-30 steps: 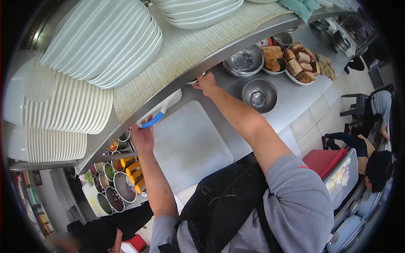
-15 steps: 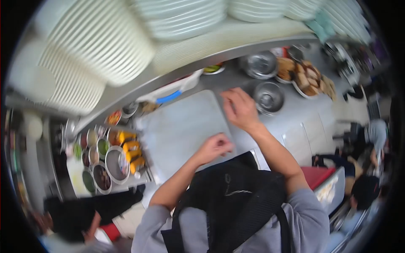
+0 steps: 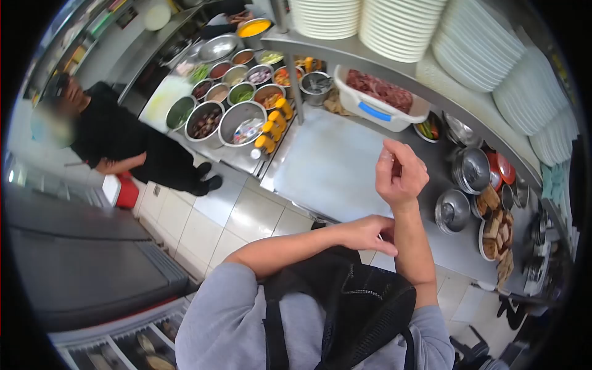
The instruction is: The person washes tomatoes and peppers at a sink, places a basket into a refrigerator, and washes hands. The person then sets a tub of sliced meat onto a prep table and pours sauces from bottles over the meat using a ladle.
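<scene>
My right hand (image 3: 402, 174) is raised above the right end of a pale cutting board (image 3: 333, 157). Its fingers are loosely curled in, and nothing shows in them. Reaching across my body, my left hand (image 3: 371, 235) is beside my right forearm, thumb and fingers apart, with some fingertips hidden at the forearm. Whether it touches the arm, I cannot tell. Behind the board stands a white tub (image 3: 398, 123) with a blue handle, holding raw red meat (image 3: 379, 90).
Several metal pots of ingredients (image 3: 243, 123) and yellow-capped bottles (image 3: 273, 128) stand left. Metal bowls (image 3: 453, 211) and a bowl of bread pieces (image 3: 488, 237) are right. Stacked white plates (image 3: 401, 28) fill the overhead shelf. A person in black (image 3: 126, 126) stands at the left.
The view has swung left, bringing the pots and the person in black further into sight. My left hand has moved from over the board to my right forearm; my right fingers have curled.
</scene>
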